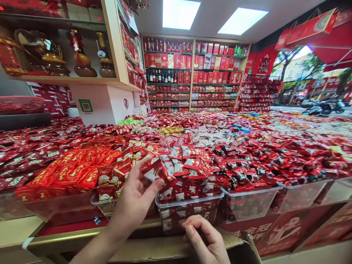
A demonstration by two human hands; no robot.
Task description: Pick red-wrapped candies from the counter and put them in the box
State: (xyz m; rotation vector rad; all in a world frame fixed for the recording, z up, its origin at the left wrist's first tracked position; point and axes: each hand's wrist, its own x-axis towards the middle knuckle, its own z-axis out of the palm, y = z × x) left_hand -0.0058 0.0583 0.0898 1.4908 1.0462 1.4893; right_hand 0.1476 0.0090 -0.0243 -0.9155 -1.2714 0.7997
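Observation:
My left hand is closed on a small red-and-white wrapped candy, pinched between thumb and fingers above the bins. Just beyond it lies a heap of similar red-and-white candies, rising over the rim of a clear plastic bin. Below that bin's front wall is my right hand, its fingers curled in toward the thumb, with nothing visible in them. An open cardboard box sits under my right hand; the contents are mostly hidden.
Bright red long packets fill the bin to the left, and red-and-black candies fill the clear bin to the right. A gold-coloured rail runs along the front left. Shelves of bottles and boxes line the back wall.

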